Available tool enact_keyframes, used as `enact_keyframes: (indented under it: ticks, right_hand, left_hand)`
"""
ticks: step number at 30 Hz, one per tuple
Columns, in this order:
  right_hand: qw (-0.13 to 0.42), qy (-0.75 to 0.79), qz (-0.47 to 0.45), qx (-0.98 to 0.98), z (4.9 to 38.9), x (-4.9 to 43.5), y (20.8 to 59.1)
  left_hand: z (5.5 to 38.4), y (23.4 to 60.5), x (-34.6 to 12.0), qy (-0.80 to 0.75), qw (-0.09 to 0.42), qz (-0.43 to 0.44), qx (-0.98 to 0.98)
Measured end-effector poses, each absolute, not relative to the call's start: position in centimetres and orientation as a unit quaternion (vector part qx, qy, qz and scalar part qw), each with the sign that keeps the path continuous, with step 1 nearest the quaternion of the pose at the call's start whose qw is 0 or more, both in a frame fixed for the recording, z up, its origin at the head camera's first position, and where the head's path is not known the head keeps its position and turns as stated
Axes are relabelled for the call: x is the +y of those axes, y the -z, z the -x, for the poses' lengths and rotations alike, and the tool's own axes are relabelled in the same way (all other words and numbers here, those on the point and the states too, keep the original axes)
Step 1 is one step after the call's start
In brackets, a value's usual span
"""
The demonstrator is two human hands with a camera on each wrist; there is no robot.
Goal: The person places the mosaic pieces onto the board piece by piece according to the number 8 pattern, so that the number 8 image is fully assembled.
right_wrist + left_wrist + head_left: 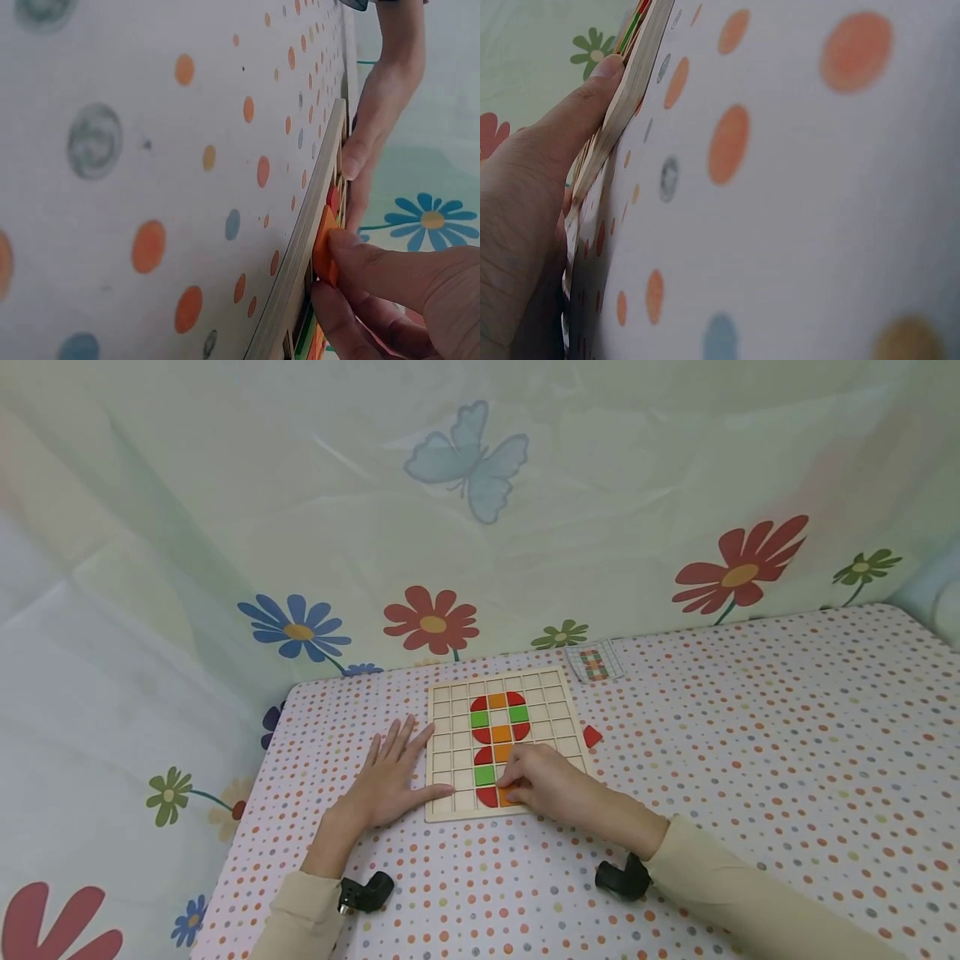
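Note:
A wooden grid board [442, 760] lies on the table, with red, orange and green tiles set in its middle columns. Between the thumb and a finger of my right hand [551, 785] is a square orange tile [324, 244], tilted at the near edge of the board beside a red corner tile [487, 797]. My left hand [382, 781] is spread out at the board's left side, its thumb [589, 97] over the near left corner. A green tile [484, 775] sits just left of my right fingers, which hide the cells beneath them.
Right of the board lies a loose red tile [593, 737]. A small card [595, 662] printed with a coloured grid pattern is at the table's back edge. The dotted tablecloth [750, 735] meets a flowered curtain [600, 510] behind. Black wrist devices [367, 892] hang under both forearms.

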State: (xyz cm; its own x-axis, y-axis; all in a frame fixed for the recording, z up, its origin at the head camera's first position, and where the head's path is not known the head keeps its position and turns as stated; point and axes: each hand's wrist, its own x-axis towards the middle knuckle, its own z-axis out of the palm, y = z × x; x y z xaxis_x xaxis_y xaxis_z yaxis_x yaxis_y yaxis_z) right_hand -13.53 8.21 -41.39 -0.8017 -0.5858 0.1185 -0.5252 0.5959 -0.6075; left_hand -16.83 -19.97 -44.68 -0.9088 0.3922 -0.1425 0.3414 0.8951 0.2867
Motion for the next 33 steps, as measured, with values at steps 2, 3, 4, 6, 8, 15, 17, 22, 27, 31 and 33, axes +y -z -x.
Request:
enact_keyframes:
  ticks: [2,3,4,6,8,15,17,22,27,31,33]
  right_hand:
    - [0.041,0.317,0.319,0.892,13.6,8.1,41.4]
    - [0.038,0.313,0.324,0.892,13.7,8.1,41.5]
    - [0.033,0.31,0.33,0.891,13.7,8.1,41.7]
    - [0.028,0.309,0.338,0.888,13.8,8.1,41.9]
    - [0.028,0.317,0.34,0.885,13.9,8.2,42.1]
    - [0.032,0.317,0.341,0.885,14.6,9.9,41.6]
    - [0.026,0.309,0.329,0.892,15.0,10.8,41.2]
    - [0.002,0.288,0.298,0.91,16.3,14.1,40.7]
    - [0.01,0.266,0.284,0.921,17.7,17.2,40.8]
    - [0.046,0.278,0.284,0.916,18.6,18.6,40.8]
    - [0.064,0.295,0.282,0.911,18.9,18.9,40.9]
  left_hand:
    - [16.8,44.7,-20.0,-0.128,0.097,-0.189,0.969]
    - [16.8,44.8,-20.1,-0.129,0.095,-0.189,0.969]
    - [16.8,44.8,-20.1,-0.129,0.095,-0.188,0.969]
    - [16.8,44.9,-20.2,-0.128,0.095,-0.186,0.97]
    - [16.9,45.0,-20.2,-0.126,0.096,-0.186,0.97]
    - [16.9,45.0,-20.1,-0.127,0.093,-0.188,0.97]
    - [16.9,44.9,-20.1,-0.134,0.094,-0.19,0.968]
    - [16.8,45.2,-19.9,-0.144,0.094,-0.197,0.965]
    - [16.8,45.6,-20.1,-0.148,0.078,-0.199,0.966]
    - [16.8,45.2,-20.1,-0.138,0.084,-0.195,0.967]
    - [16.9,45.1,-20.1,-0.13,0.089,-0.192,0.969]
